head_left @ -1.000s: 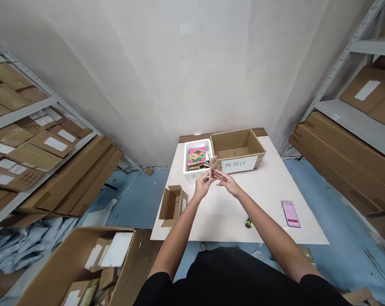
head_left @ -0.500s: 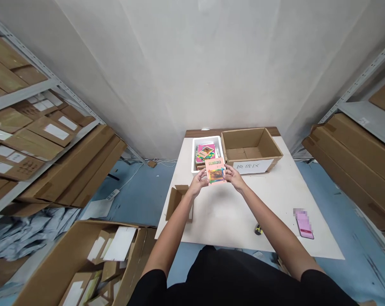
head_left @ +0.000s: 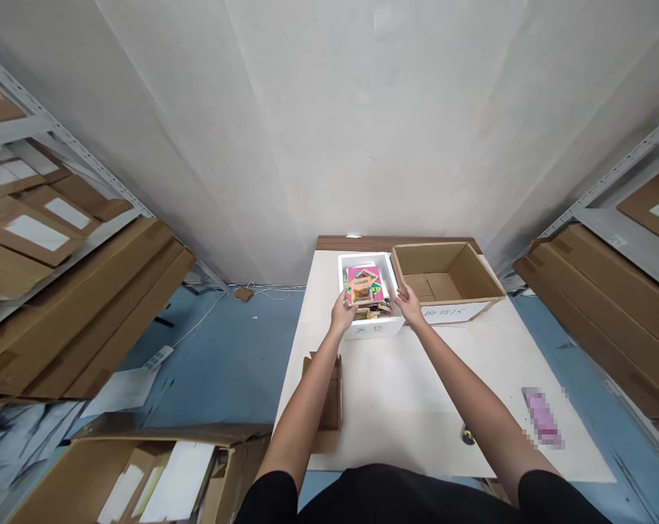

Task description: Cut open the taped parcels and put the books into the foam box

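An orange-pink booklet (head_left: 361,292) with a picture on its cover is over the contents of a white foam box (head_left: 369,331). My left hand (head_left: 342,314) is at the box's near left side, its fingers closed at the booklet's left edge. Under the booklet lies a bright pink printed item (head_left: 374,274), with several small items (head_left: 381,308) below it. My right hand (head_left: 409,303) is at the box's right wall, fingers apart, with nothing in them.
Right of the foam box stands a cardboard box (head_left: 444,273) with a handwritten label. A small carton (head_left: 328,407) is by my left forearm. A pink phone (head_left: 543,416) and a black-yellow object (head_left: 468,435) lie on the table (head_left: 400,393). Shelves of cartons (head_left: 35,225) stand left.
The booklet has gone from between both hands above the table into the foam box. My right hand has come off it to the right. The view has shifted.
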Motion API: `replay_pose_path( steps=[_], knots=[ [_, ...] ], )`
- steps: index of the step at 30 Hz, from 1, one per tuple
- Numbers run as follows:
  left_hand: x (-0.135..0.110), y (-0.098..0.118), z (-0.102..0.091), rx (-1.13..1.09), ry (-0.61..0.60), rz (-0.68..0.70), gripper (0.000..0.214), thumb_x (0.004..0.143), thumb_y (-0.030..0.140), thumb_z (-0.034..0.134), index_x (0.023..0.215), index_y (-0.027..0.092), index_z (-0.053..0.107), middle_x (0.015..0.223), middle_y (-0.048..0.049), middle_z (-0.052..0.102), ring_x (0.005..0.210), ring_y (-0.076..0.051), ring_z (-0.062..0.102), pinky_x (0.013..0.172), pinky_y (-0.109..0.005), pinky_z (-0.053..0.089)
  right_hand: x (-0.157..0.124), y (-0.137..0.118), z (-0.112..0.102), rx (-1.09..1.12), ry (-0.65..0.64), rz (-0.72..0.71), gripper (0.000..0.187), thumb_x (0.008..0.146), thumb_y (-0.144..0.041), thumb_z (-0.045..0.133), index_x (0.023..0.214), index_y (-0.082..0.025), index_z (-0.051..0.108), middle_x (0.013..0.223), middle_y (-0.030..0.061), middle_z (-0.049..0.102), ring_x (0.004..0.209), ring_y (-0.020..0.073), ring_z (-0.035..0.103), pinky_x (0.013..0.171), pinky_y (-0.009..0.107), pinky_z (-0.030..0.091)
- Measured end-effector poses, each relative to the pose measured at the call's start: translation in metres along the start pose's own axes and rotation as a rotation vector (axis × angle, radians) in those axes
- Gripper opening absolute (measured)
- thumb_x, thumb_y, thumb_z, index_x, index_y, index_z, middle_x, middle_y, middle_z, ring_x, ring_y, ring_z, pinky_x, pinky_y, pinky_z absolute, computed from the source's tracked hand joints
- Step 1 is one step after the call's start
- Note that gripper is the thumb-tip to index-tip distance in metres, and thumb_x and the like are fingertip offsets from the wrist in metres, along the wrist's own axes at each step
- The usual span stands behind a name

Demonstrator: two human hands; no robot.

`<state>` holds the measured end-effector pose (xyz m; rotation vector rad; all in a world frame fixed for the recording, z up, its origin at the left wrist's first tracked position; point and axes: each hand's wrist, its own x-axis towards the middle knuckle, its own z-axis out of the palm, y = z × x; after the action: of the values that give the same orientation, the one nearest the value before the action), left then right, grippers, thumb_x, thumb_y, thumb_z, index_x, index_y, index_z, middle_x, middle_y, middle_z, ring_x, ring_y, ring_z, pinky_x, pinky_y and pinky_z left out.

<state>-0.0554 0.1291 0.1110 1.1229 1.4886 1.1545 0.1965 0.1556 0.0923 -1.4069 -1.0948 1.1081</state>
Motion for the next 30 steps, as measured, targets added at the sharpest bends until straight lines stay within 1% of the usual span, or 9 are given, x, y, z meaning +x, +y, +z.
replay_pose_path(
  steps=[5,10,15,19,21,23,25,27,30],
  knots=[
    [-0.035,-0.063,0.010,0.056,-0.079,-0.037,0.072,0.081,0.024,0.080,0.150,0.023,0.061,0.139,-0.0136,0.068,0.113,-0.027,0.071,0.105,-0.041,0.053,-0.061,0.064,-0.037,-0.003,-0.026,0.078,0.087,0.073,-0.045,0.078,0.154,-0.025,0.054,0.135,0.0160,0.070,0.128,0.0321,0.066,0.113,0.056,0.049],
    [-0.088,-0.125,0.052,0.171,-0.112,-0.152,0.063,0.083,0.029,0.078,0.145,0.026,0.065,0.149,-0.0120,0.061,0.106,-0.024,0.071,0.107,-0.041,0.051,-0.129,0.136,-0.101,-0.189,0.029,0.255,0.078,0.078,-0.041,0.068,0.153,-0.026,0.055,0.143,0.0147,0.065,0.127,0.0319,0.066,0.111,0.057,0.051],
    [-0.154,-0.188,0.093,0.349,-0.273,-0.306,0.036,0.081,0.032,0.081,0.116,0.024,0.078,0.131,-0.0105,0.071,0.126,-0.030,0.063,0.115,-0.048,0.046,-0.184,0.211,-0.180,-0.493,-0.036,0.331,0.075,0.075,-0.029,0.067,0.149,-0.022,0.060,0.159,0.0138,0.054,0.153,0.0356,0.043,0.127,0.056,0.033],
    [-0.196,-0.226,0.112,0.430,-0.283,-0.423,0.046,0.077,0.033,0.083,0.120,0.022,0.076,0.148,-0.0137,0.063,0.147,-0.038,0.048,0.124,-0.054,0.034,-0.200,0.256,-0.217,-0.562,-0.091,0.384,0.079,0.076,-0.027,0.068,0.153,-0.017,0.056,0.169,0.0159,0.041,0.162,0.0378,0.026,0.130,0.057,0.025],
    [-0.209,-0.239,0.122,0.498,-0.290,-0.454,0.055,0.075,0.032,0.082,0.128,0.020,0.072,0.164,-0.0175,0.048,0.159,-0.044,0.030,0.127,-0.059,0.026,-0.202,0.269,-0.218,-0.544,-0.101,0.389,0.080,0.077,-0.028,0.070,0.155,-0.018,0.055,0.171,0.0151,0.038,0.163,0.0381,0.021,0.131,0.058,0.023],
    [-0.219,-0.247,0.137,0.549,-0.316,-0.455,0.068,0.073,0.030,0.081,0.138,0.017,0.066,0.173,-0.0208,0.033,0.164,-0.047,0.012,0.129,-0.063,0.020,-0.203,0.274,-0.208,-0.528,-0.109,0.400,0.081,0.076,-0.027,0.073,0.154,-0.020,0.056,0.170,0.0143,0.040,0.163,0.0381,0.021,0.132,0.057,0.021],
    [-0.228,-0.251,0.157,0.486,-0.353,-0.435,0.079,0.071,0.024,0.078,0.147,0.015,0.060,0.174,-0.0216,0.030,0.165,-0.045,0.006,0.131,-0.063,0.014,-0.206,0.272,-0.190,-0.514,-0.148,0.415,0.079,0.076,-0.026,0.074,0.153,-0.022,0.058,0.165,0.0140,0.047,0.160,0.0363,0.030,0.132,0.052,0.023],
    [-0.236,-0.250,0.179,0.343,-0.390,-0.409,0.082,0.070,0.020,0.074,0.151,0.016,0.058,0.171,-0.0188,0.039,0.165,-0.040,0.014,0.133,-0.060,0.011,-0.210,0.266,-0.169,-0.453,-0.224,0.397,0.077,0.078,-0.027,0.075,0.153,-0.026,0.058,0.156,0.0121,0.058,0.152,0.0330,0.045,0.129,0.047,0.031],
    [-0.244,-0.242,0.200,0.200,-0.443,-0.367,0.076,0.072,0.018,0.067,0.148,0.020,0.063,0.159,-0.0128,0.057,0.159,-0.033,0.037,0.133,-0.057,0.019,-0.214,0.250,-0.144,-0.335,-0.293,0.385,0.071,0.082,-0.032,0.072,0.151,-0.028,0.058,0.134,0.0076,0.073,0.129,0.0280,0.064,0.118,0.046,0.044]
  ],
)
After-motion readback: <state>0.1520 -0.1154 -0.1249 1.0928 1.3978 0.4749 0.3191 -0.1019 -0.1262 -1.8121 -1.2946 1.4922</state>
